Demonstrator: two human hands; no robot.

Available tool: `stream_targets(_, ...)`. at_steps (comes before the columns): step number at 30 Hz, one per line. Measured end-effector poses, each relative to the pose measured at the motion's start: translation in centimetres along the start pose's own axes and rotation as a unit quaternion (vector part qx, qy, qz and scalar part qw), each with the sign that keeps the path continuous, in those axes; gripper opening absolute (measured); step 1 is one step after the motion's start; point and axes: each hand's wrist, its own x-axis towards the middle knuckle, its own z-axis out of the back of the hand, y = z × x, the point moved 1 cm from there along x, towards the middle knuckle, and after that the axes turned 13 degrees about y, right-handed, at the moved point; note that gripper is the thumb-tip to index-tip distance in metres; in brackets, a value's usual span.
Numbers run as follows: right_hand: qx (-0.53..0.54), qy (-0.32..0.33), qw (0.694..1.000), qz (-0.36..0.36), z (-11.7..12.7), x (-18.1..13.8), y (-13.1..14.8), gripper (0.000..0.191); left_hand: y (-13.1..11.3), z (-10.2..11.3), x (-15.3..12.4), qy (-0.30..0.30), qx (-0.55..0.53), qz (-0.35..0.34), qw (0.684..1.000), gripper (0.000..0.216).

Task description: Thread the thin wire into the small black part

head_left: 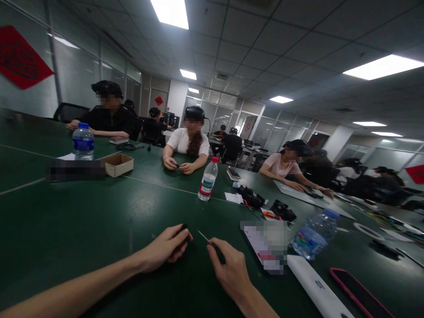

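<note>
My left hand (167, 248) rests on the green table (82, 229), fingers pinched round a small dark part (184, 228) that I cannot identify. My right hand (228, 267) is closed on a thin tool (207, 238) with a dark handle and a slim metal tip. The tip points up and left toward the part in my left hand, a short gap away. Both forearms come in from the bottom edge.
A water bottle with a red cap (208, 179) stands ahead, another bottle (313, 238) lies at right. A white flat device (316, 287) and a pink-edged phone (359, 293) lie near right. A cardboard box (117, 164) and a blue-capped bottle (83, 142) stand at left. Several people sit across the table.
</note>
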Motion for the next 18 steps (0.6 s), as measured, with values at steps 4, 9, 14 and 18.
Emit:
stream_targets(4, -0.042, 0.066, 0.997, 0.010, -0.45, -0.12, -0.04, 0.027, 0.55, 0.26, 0.25, -0.012, -0.046, -0.009, 0.999, 0.042)
stream_targets(9, -0.060, 0.085, 0.994, 0.012, -0.87, -0.25, -0.40, 0.026, 0.83, 0.28, 0.36, -0.002, -0.043, -0.018, 0.999, 0.039)
stream_targets(14, -0.071, 0.098, 0.993, 0.010, -0.87, -0.33, -0.40, 0.023, 0.91, 0.36, 0.38, -0.003, -0.054, -0.023, 0.998, 0.039)
stream_targets(18, -0.077, 0.100, 0.992, 0.013, -0.73, -0.30, -0.29, 0.023, 0.87, 0.40, 0.31, 0.009, -0.035, -0.028, 0.999, 0.038)
